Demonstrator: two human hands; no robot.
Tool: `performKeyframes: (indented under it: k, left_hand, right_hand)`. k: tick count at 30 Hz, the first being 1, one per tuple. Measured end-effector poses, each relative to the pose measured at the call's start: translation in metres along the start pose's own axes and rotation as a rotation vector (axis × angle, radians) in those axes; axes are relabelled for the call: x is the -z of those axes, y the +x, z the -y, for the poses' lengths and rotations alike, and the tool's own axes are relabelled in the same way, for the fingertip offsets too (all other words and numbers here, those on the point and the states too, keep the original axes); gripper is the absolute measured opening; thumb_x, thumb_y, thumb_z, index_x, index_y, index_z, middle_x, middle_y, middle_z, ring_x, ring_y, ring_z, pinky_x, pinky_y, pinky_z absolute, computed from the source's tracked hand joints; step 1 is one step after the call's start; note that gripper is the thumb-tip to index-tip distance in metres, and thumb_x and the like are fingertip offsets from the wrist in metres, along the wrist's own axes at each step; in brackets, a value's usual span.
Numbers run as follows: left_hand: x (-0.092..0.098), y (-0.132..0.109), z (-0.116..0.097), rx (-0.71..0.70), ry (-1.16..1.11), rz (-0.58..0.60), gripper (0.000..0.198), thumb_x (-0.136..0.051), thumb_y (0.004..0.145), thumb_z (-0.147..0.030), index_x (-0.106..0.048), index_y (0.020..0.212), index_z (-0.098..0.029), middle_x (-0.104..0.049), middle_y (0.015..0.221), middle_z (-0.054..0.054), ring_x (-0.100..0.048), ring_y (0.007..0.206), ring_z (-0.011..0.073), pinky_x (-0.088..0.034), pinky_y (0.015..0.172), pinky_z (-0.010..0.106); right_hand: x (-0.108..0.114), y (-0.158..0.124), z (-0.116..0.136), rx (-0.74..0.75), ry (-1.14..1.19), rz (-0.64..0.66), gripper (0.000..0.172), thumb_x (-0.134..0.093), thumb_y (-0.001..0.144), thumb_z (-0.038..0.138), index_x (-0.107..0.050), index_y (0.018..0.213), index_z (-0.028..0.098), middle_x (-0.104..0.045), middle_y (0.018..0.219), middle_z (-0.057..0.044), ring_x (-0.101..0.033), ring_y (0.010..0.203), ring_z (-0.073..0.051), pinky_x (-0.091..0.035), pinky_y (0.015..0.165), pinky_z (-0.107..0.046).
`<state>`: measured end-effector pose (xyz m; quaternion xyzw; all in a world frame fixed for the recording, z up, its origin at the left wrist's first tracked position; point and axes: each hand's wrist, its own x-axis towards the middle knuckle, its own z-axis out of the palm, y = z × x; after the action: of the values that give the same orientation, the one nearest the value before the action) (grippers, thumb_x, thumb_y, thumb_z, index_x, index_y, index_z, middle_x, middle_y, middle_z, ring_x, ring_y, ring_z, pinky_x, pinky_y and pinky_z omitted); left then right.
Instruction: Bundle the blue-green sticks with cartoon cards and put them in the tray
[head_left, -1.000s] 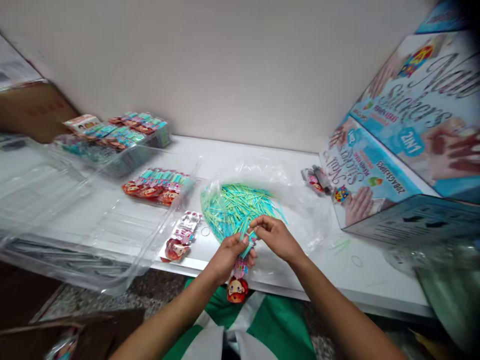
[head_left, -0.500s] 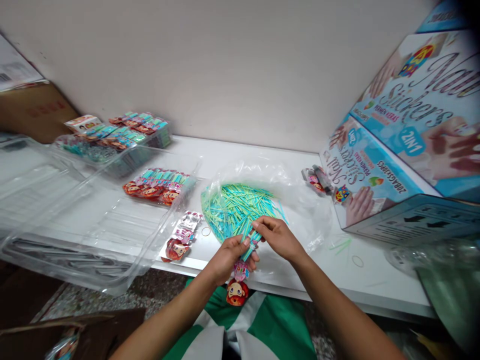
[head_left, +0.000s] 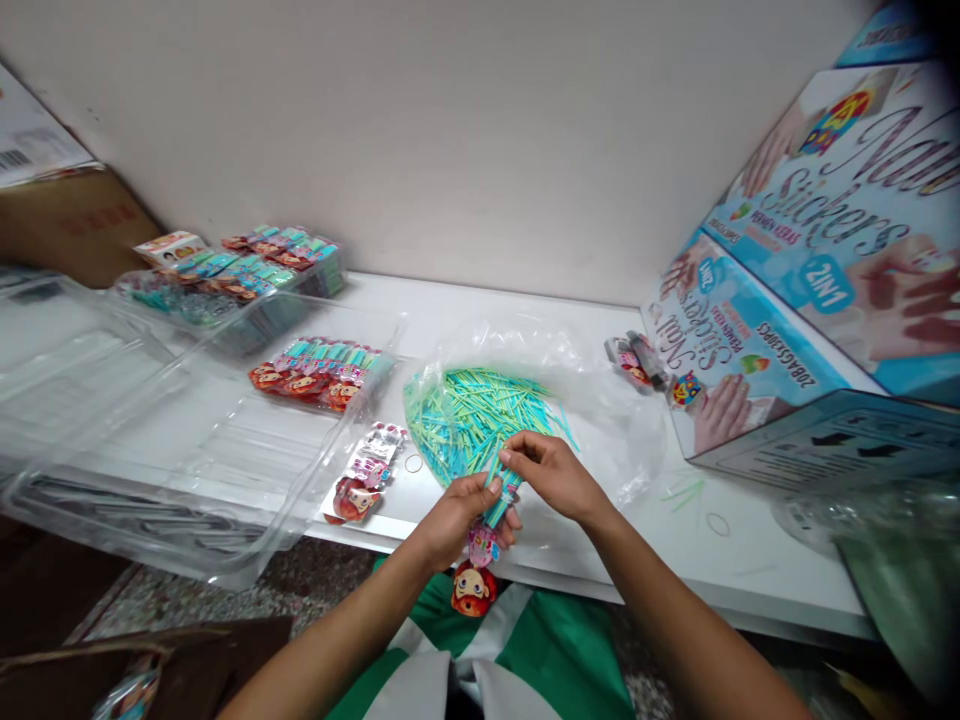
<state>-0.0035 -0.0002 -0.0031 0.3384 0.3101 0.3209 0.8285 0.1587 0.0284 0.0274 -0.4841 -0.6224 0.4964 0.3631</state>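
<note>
My left hand (head_left: pixel 454 517) is closed around a small bundle of teal sticks (head_left: pixel 501 500) and a sticker strip with a red-haired cartoon head (head_left: pixel 472 588) hanging below it. My right hand (head_left: pixel 550 473) pinches the top of that same bundle from the right. Both hands sit at the near edge of a white shelf (head_left: pixel 750 560), just in front of a clear plastic bag holding a heap of teal and green sticks (head_left: pixel 469 415).
A loose sticker strip (head_left: pixel 360 485) lies left of my hands. Clear plastic trays (head_left: pixel 172 470) hold rows of finished strips (head_left: pixel 319 370) and more packs (head_left: pixel 232 262). Printed nail-sticker boxes (head_left: pixel 787 300) stand at the right. Rubber bands (head_left: pixel 715 523) lie on the shelf.
My right hand's fingers shifted slightly on the top of the stick bundle. The hanging strip dropped a little lower. Everything else stayed put.
</note>
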Motion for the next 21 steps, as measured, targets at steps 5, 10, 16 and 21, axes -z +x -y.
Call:
performKeyframes:
  k: [5,10,16,21]
  left_hand:
    - [0.001,0.000,-0.001,-0.007,0.006,-0.031,0.036,-0.055,0.081,-0.046,-0.055,0.088,-0.011,-0.067,0.071,0.009,-0.060,0.050,0.0143,-0.047,0.049,0.025]
    - [0.002,0.000,-0.001,-0.016,0.062,-0.023,0.037,-0.056,0.080,-0.048,-0.055,0.085,-0.012,-0.066,0.070,0.007,-0.060,0.051,0.0132,-0.046,0.050,0.024]
    - [0.002,-0.002,-0.003,0.016,0.131,-0.001,0.038,-0.056,0.079,-0.051,-0.055,0.084,-0.013,-0.066,0.073,0.006,-0.060,0.055,0.0134,-0.046,0.054,0.025]
    - [0.004,-0.001,-0.007,-0.057,0.206,-0.034,0.038,-0.054,0.081,-0.050,-0.055,0.082,-0.012,-0.064,0.071,0.005,-0.059,0.057,0.0118,-0.046,0.057,0.024]
  right_hand:
    - [0.004,-0.003,0.001,0.010,-0.102,-0.005,0.019,-0.053,0.084,0.034,-0.056,0.076,0.017,-0.050,0.065,0.003,-0.047,0.061,-0.010,-0.038,0.059,-0.023]
    - [0.006,-0.001,0.002,0.020,-0.112,-0.011,0.019,-0.053,0.084,0.035,-0.060,0.083,0.017,-0.057,0.073,0.001,-0.052,0.069,-0.012,-0.042,0.065,-0.025]
    - [0.004,0.008,0.005,0.156,-0.127,-0.033,0.020,-0.056,0.083,0.036,-0.064,0.079,0.019,-0.062,0.082,-0.003,-0.057,0.081,-0.017,-0.044,0.075,-0.030]
    - [0.008,0.009,0.022,0.277,0.009,-0.298,0.018,-0.049,0.088,0.037,-0.057,0.086,0.021,-0.061,0.096,-0.005,-0.056,0.095,-0.017,-0.042,0.088,-0.033]
